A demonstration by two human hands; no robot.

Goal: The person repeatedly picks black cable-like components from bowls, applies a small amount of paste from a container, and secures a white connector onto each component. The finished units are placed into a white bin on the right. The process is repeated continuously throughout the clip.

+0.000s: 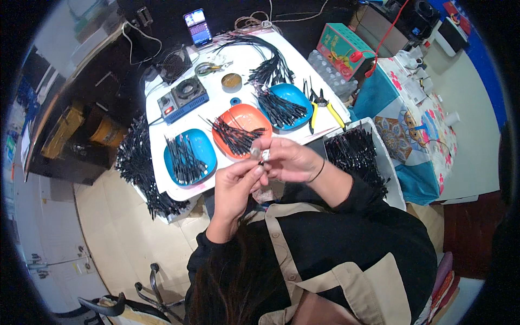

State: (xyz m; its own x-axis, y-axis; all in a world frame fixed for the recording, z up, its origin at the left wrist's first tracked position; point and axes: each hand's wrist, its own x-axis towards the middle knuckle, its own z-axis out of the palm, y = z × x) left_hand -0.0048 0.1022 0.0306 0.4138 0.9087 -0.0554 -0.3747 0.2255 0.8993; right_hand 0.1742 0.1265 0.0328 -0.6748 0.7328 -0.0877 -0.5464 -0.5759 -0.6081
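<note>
My left hand (236, 189) and my right hand (292, 161) meet in front of my chest, at the table's near edge. Both are closed, thumbs and fingertips pinching a small black piece (261, 162) with a pale bit beside it; its kind is too small to tell, and fingers cover most of it. Just beyond them stands an orange tray (244, 115) of short black cables (234, 136). Blue trays flank it: the left blue tray (208, 149) and the right blue tray (298, 95) also hold bundles of short black cables.
Yellow-handled pliers (325, 111) lie right of the trays. Behind are a small electric heater unit (184, 97), a round tin (231, 81), long black cables (271, 51) and a lit phone (198, 28). Cable-filled bins flank the table, including a white bin (398, 189). Right stands a cloth-covered table (390, 89).
</note>
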